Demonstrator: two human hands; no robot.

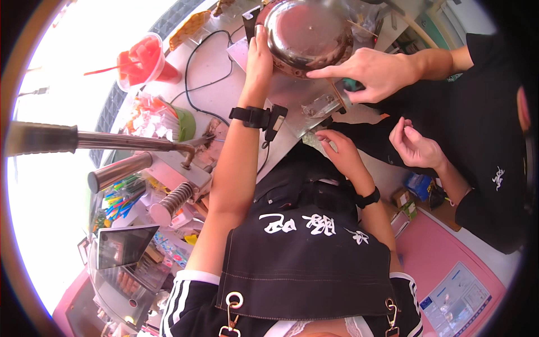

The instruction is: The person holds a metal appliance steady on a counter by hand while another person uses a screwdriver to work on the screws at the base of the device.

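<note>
My left hand reaches to the far counter and grips the left rim of a round, shiny metal pan, fingers along its side; the thumb is hidden. My right hand hangs loosely by the counter's near edge, fingers slightly bent and apart, with nothing in it. From the right, a co-worker's hand points an index finger at the pan's near rim. The co-worker's other hand is half curled in front of their black shirt. Below the pan lies a clear, shiny sheet-like thing on the counter.
A clear tub of red pieces and a green container of wrapped sticks stand left. A black cable crosses the counter. A metal lever juts in beside my left forearm. A tablet-like screen is lower left.
</note>
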